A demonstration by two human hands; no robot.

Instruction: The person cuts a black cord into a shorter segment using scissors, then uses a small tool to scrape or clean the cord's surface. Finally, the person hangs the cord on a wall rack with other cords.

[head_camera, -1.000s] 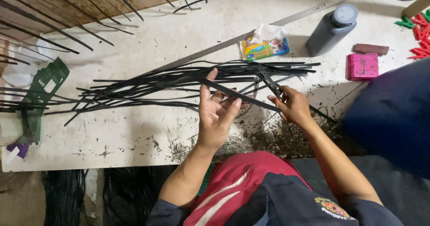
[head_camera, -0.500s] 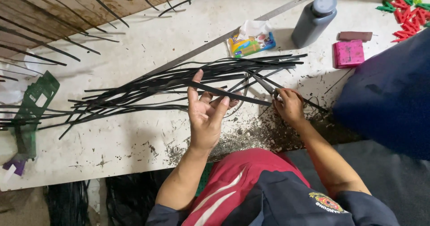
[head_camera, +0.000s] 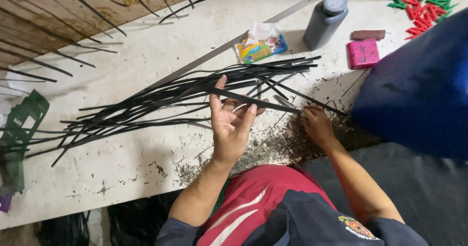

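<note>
A: What is the left hand (head_camera: 230, 124) doing?
B: It is raised palm up over the bench (head_camera: 146, 177), fingers (head_camera: 246, 121) loosely spread, with 1 black strip (head_camera: 253, 99) lying across the fingertips and the thumb pressing on it

A: And the right hand (head_camera: 318, 125)?
B: It is down at the strip's right end, fingers curled narrow around a thin metal blade (head_camera: 285, 102) that touches the strip

A: Where does the strip sit?
B: Just in front of the heap of black strips (head_camera: 161, 99) fanned across the bench, above a patch of dark shavings (head_camera: 278, 143)

A: Anything else nearby?
B: A long metal ruler (head_camera: 234, 46) behind the heap, a colourful packet (head_camera: 261, 46), a grey bottle (head_camera: 325, 19), a pink block (head_camera: 363, 53) and red and green clips (head_camera: 424, 7) at the far right corner
</note>
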